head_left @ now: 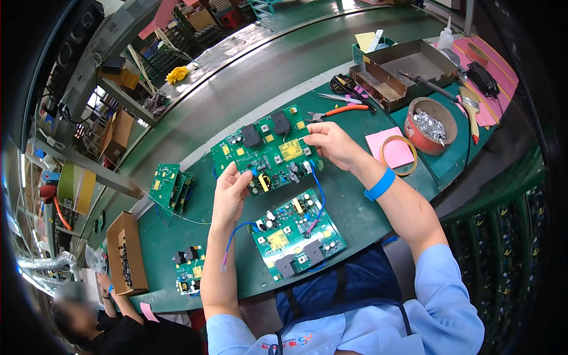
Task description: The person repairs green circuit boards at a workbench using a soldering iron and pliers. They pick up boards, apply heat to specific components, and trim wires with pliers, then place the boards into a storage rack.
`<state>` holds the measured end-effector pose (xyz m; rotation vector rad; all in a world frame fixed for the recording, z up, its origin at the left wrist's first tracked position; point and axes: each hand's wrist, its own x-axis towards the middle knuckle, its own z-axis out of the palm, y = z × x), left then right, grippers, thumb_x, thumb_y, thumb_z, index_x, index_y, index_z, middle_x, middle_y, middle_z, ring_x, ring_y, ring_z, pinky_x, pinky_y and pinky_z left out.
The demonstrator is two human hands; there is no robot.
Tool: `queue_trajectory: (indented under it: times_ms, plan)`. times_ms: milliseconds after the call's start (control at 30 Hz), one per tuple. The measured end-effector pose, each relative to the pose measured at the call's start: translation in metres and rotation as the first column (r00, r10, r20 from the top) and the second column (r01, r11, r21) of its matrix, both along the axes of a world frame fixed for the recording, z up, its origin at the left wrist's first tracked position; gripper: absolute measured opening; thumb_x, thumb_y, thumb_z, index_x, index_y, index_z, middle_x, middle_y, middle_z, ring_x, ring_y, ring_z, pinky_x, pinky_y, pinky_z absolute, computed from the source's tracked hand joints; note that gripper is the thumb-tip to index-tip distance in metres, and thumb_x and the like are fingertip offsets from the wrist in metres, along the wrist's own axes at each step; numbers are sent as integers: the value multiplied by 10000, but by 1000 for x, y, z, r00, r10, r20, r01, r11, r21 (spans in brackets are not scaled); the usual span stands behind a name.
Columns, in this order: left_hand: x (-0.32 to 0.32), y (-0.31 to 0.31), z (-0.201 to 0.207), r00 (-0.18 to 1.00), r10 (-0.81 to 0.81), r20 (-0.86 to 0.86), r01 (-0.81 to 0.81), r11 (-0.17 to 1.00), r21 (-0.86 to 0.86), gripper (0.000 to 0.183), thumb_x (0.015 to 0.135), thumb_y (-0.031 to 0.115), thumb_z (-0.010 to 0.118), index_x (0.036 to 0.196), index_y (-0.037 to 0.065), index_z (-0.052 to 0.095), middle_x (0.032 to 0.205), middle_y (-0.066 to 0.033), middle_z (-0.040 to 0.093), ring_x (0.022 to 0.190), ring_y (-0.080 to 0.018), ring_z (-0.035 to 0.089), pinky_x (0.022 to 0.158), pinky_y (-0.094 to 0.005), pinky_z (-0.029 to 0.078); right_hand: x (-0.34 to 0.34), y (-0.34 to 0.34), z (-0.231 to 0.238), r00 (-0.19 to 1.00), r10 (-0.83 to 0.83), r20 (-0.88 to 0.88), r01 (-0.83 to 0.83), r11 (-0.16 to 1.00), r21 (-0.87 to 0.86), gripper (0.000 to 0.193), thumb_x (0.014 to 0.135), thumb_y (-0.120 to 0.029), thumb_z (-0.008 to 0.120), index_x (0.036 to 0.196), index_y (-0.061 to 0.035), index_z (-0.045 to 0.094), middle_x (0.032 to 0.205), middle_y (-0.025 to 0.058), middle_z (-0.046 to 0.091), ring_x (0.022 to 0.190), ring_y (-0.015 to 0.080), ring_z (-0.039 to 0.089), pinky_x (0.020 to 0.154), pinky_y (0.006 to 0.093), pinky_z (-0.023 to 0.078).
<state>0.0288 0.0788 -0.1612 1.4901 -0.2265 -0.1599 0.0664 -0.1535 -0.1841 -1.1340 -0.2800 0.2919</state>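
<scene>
My left hand (pixel 229 190) pinches the near left edge of a green circuit board (pixel 242 155) between thumb and fingers. At its right edge my right hand (pixel 335 145) grips the same board; a blue band circles that wrist. The board carries black blocks, small parts and yellow tape patches, and seems lifted off the green mat. Closer to me lies a second circuit board (pixel 319 223) of the same kind. A blue wire (pixel 322 190) runs along its right side, and another blue wire (pixel 228 244) loops out on the left beside my forearm.
Left are stacked boards (pixel 161 184), another board (pixel 188 271), a cardboard box (pixel 136 260) of small dark parts and a co-worker's hand (pixel 104 283). Right are orange-handled cutters (pixel 340 111), a tape roll (pixel 406 141) on pink paper, a pot (pixel 419 145) of metal bits, a brush (pixel 471 109) and a metal tray (pixel 417 54).
</scene>
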Motion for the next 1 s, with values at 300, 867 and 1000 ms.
queue_trajectory:
  times_ms: [300, 867, 1000]
  plan:
    - [-6, -4, -5, 998, 53, 15, -54, 997, 63, 177, 781, 137, 547, 934, 73, 483, 596, 82, 419, 512, 12, 341, 444, -149, 251, -3, -2, 6, 994, 88, -70, -81, 992, 97, 166, 754, -8, 449, 868, -19, 568, 790, 11, 575, 649, 41, 514, 563, 183, 406]
    - [-2, -6, -12, 993, -38, -113, 23, 991, -129, 246, 809, 130, 508, 1029, 34, 455, 807, 11, 562, 608, 0, 491, 470, -136, 367, 4, 3, -10, 986, 16, -165, -13, 1000, 18, 132, 792, -86, 486, 851, 11, 553, 795, 57, 585, 652, 86, 560, 571, 206, 461]
    - [-6, -12, -6, 985, -94, -143, 66, 980, -190, 275, 815, 108, 488, 1070, 18, 438, 871, -26, 572, 701, -46, 547, 548, -167, 444, 3, 4, -9, 985, -35, -170, 21, 997, -79, 158, 778, -136, 541, 852, 3, 549, 803, 48, 581, 681, 82, 555, 601, 207, 456]
